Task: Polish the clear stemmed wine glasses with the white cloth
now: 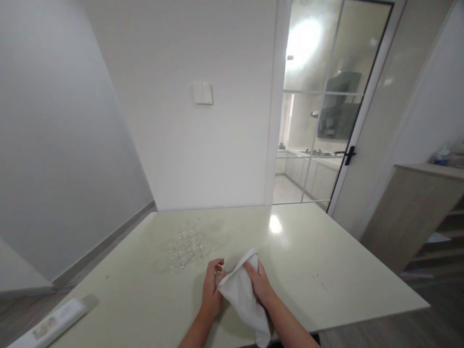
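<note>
Fingers of the right hand (260, 284) pinch the white cloth (239, 292) above the table (326, 270); those of the left hand (211, 292) curl beside it, but whether they grip anything I cannot tell. Clear glassware (190, 241) sits beyond. Wiping seems underway; the next move calls for steady, gentle pressure.

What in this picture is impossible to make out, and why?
In the head view:
Left hand: its curled fingers obscure what they hold, if anything.
Right hand: some fingers are hidden behind the soft white cloth.
Clear, glass-like pieces: overlapping, too faint to count.
Long white box-like object: cut off at lower left; markings blurred.
</note>
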A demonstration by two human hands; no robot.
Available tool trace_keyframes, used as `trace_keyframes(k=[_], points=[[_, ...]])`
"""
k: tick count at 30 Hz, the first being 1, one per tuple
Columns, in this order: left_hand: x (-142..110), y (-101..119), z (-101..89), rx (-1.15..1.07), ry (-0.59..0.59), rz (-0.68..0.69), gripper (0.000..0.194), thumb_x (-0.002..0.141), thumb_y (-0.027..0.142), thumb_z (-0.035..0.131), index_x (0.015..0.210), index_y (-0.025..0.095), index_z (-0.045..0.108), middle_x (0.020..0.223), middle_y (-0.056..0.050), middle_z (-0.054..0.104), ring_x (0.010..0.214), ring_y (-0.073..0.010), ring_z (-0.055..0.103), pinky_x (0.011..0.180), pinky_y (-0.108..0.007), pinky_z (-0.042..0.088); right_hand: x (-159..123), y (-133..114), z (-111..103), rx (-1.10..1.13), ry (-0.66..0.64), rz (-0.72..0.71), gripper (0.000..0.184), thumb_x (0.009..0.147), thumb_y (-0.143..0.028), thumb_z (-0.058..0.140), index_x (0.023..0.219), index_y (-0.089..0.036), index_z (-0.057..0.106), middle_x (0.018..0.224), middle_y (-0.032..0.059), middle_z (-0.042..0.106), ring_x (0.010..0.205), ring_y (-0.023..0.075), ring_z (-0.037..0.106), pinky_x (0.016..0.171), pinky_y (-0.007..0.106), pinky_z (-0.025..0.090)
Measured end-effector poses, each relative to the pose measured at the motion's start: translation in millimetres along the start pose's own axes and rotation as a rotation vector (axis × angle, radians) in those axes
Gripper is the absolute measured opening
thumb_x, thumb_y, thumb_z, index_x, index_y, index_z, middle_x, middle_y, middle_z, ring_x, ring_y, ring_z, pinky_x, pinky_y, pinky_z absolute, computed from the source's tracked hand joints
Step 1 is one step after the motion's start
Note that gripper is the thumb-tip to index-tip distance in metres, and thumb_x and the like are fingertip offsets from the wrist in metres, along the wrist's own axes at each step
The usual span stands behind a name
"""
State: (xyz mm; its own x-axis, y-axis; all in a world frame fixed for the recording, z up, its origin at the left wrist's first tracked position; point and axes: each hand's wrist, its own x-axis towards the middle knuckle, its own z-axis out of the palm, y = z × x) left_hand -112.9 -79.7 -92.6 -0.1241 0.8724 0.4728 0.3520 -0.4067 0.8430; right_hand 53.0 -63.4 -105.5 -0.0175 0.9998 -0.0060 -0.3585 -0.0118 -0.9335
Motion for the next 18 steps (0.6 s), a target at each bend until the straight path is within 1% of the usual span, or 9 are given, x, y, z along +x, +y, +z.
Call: trace_keyframes(k=[1, 3, 5, 7, 10, 12, 14, 16, 18], points=[[-3, 3, 0.1, 0.01, -0.004, 0.068, 0.03, 0.088, 0.04, 0.043, 0.104, 0.019, 0.056, 0.096, -0.007, 0.059, 0.086, -0.0198, 0.056, 0.078, -0.031, 0.045, 2, 3, -3, -0.027, 0.025, 0.034, 0.051, 0.075, -0.055, 0.063, 0.11, -0.018, 0.061, 0.098, 0.007, 0.07, 0.092, 0.024, 0.064, 0.083, 0.037, 0.05], [-6, 6, 0.5, 0.024, -0.049, 0.13, 0.026, 0.09, 0.038, 0.04, 0.092, 0.019, 0.058, 0.088, -0.006, 0.059, 0.083, -0.0189, 0.056, 0.077, -0.03, 0.044, 9, 9, -10, -0.091, 0.088, 0.051, 0.06, 0.076, -0.065, 0.053, 0.107, -0.015, 0.063, 0.107, 0.0107, 0.068, 0.106, 0.0261, 0.06, 0.096, 0.039, 0.043], [-6, 5, 0.9, 0.022, -0.063, 0.078, 0.03, 0.092, 0.037, 0.036, 0.08, 0.019, 0.056, 0.075, -0.003, 0.055, 0.074, -0.0172, 0.054, 0.07, -0.028, 0.043, 16, 14, -16, -0.13, 0.159, 0.075, 0.069, 0.072, -0.073, 0.05, 0.104, -0.013, 0.065, 0.112, 0.0141, 0.066, 0.116, 0.029, 0.054, 0.105, 0.041, 0.034], [-3, 2, 1.1, -0.001, -0.015, -0.021, 0.034, 0.093, 0.04, 0.034, 0.076, 0.019, 0.054, 0.068, -0.001, 0.051, 0.067, -0.016, 0.052, 0.065, -0.026, 0.041, 21, 16, -18, -0.12, 0.169, 0.103, 0.073, 0.067, -0.076, 0.053, 0.102, -0.013, 0.065, 0.111, 0.0149, 0.066, 0.115, 0.0312, 0.055, 0.105, 0.044, 0.034], [2, -5, 0.6, -0.069, 0.064, -0.137, 0.038, 0.092, 0.047, 0.035, 0.075, 0.019, 0.053, 0.066, 0.0, 0.05, 0.061, -0.0147, 0.048, 0.057, -0.025, 0.039, 20, 12, -15, -0.044, 0.05, 0.056, 0.066, 0.066, -0.071, 0.06, 0.105, -0.019, 0.063, 0.107, 0.0111, 0.068, 0.108, 0.0303, 0.06, 0.098, 0.045, 0.041], [5, -9, -0.1, -0.113, 0.114, -0.195, 0.04, 0.091, 0.05, 0.035, 0.074, 0.019, 0.052, 0.064, 0.001, 0.049, 0.058, -0.0137, 0.046, 0.054, -0.024, 0.037, 13, 5, -11, -0.027, -0.058, -0.011, 0.058, 0.067, -0.062, 0.066, 0.108, -0.022, 0.061, 0.106, 0.0085, 0.069, 0.104, 0.0275, 0.062, 0.094, 0.043, 0.044], [5, -11, -0.9, -0.139, 0.149, -0.234, 0.041, 0.091, 0.052, 0.034, 0.073, 0.019, 0.051, 0.062, 0.002, 0.047, 0.055, -0.0128, 0.044, 0.052, -0.023, 0.035, 5, -2, -6, -0.055, -0.163, -0.067, 0.05, 0.069, -0.049, 0.071, 0.11, -0.022, 0.059, 0.106, 0.0077, 0.068, 0.1, 0.0246, 0.062, 0.092, 0.04, 0.046], [4, -11, -1.3, -0.147, 0.135, -0.228, 0.041, 0.092, 0.051, 0.033, 0.073, 0.019, 0.05, 0.06, 0.002, 0.045, 0.054, -0.0123, 0.042, 0.052, -0.023, 0.035, 0, -6, -3, -0.067, -0.252, -0.068, 0.045, 0.067, -0.038, 0.074, 0.106, -0.021, 0.059, 0.105, 0.0074, 0.068, 0.096, 0.0232, 0.063, 0.086, 0.037, 0.048], [0, -10, -1.3, -0.137, 0.08, -0.18, 0.04, 0.092, 0.049, 0.033, 0.073, 0.019, 0.051, 0.06, 0.002, 0.045, 0.055, -0.0124, 0.042, 0.053, -0.023, 0.035, 0, -5, -1, -0.043, -0.297, -0.038, 0.038, 0.064, -0.034, 0.074, 0.096, -0.02, 0.059, 0.099, 0.0068, 0.069, 0.09, 0.022, 0.064, 0.082, 0.035, 0.048]])
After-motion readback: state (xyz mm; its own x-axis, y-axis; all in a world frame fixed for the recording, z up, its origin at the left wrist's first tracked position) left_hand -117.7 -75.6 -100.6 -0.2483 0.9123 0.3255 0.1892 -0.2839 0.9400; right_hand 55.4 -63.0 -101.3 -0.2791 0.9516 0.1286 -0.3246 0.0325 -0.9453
